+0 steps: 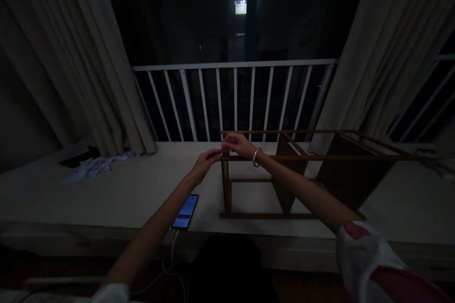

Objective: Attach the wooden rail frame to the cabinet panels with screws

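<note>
A dark wooden shelf frame (305, 170) lies on its side on a pale window ledge (117, 189). Both of my hands meet at its upper left corner. My right hand (237, 145), with a silver bangle on the wrist, curls its fingers over the corner of the top rail. My left hand (206, 161) is pinched together just left of that corner post; the room is too dark to make out what, if anything, its fingers hold.
A lit phone (185, 211) on a white cable lies on the ledge near its front edge. Crumpled paper (95, 166) sits at the left. Curtains (103, 57) hang on both sides of a white railing (234, 99) with night outside.
</note>
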Available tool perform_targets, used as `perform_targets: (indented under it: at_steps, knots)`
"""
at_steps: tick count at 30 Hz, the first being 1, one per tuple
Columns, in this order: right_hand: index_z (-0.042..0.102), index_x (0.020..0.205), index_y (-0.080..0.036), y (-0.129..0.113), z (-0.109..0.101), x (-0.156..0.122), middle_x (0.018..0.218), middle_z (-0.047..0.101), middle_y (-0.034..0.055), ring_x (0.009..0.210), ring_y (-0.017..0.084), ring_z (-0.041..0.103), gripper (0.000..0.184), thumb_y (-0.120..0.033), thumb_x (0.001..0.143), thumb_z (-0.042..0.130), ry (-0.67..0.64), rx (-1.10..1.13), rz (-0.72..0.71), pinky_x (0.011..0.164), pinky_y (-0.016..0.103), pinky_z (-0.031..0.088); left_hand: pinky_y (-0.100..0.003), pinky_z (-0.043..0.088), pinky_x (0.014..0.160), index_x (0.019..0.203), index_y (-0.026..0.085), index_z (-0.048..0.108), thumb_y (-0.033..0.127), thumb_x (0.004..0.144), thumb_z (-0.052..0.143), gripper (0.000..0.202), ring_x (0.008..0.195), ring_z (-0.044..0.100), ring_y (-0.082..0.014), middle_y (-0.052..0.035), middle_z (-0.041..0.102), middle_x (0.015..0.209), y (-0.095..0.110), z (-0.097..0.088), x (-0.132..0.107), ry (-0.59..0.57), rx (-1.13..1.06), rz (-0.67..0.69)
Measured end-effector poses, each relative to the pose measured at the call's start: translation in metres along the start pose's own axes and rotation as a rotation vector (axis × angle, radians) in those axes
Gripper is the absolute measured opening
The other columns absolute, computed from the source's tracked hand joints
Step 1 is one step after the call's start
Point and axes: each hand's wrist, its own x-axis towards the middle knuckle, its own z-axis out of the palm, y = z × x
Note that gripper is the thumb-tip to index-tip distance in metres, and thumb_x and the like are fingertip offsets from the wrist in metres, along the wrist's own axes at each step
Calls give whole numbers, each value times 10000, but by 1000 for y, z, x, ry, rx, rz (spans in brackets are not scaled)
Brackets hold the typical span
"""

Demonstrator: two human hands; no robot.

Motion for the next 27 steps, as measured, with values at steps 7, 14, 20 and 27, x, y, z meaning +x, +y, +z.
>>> perform_targets:
  at_steps: [7,14,20,27]
  knots:
    - [548,763,-125,1,-2,0,692,626,32,636,115,583,295,-399,667,604,22,-35,-43,618,255,461,-311,355,822,854,150,640,344,632,620,295,925,523,-193,-68,627,955,3,0,12,55,12,25]
    - [585,736,-121,-2,-4,0,670,589,18,619,104,545,304,-415,661,603,78,-179,-73,576,221,423,-281,376,769,808,161,641,370,619,646,282,833,531,-165,-38,629,862,10,10,11,65,21,61]
    - [605,762,-120,6,-5,1,689,581,19,625,103,531,330,-430,648,608,39,-210,-51,565,215,411,-261,372,744,813,157,635,393,648,617,289,792,519,-143,-19,611,823,2,15,6,105,34,108]
    - [631,862,-138,4,-7,0,848,590,44,723,116,543,350,-428,673,587,-61,-230,-73,625,233,433,-269,375,769,811,139,630,433,659,595,333,815,519,-153,-31,615,822,2,15,5,115,49,98]
